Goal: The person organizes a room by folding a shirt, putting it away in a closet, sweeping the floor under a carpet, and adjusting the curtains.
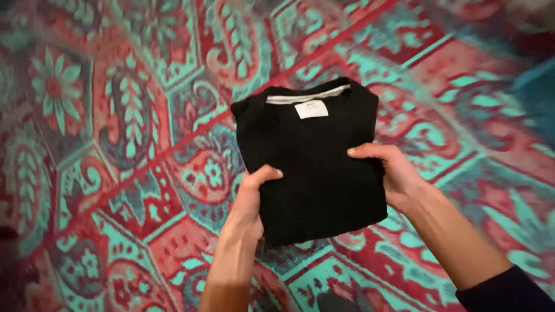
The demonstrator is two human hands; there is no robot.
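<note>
Two hands hold our folded black shirt [312,167] by its sides above the rug: our left hand [254,199] and right hand [393,173] each pinch an edge, thumbs on top. We think the folding looks done. It is soft and square, with a white tag [311,109]. Behind lies a red and teal patterned rug [115,115].

A folded black garment [312,162] with a white neck label [311,110] is gripped at both side edges by the left hand [253,199] and right hand [393,173] above a red-and-turquoise patterned rug [115,144].
</note>
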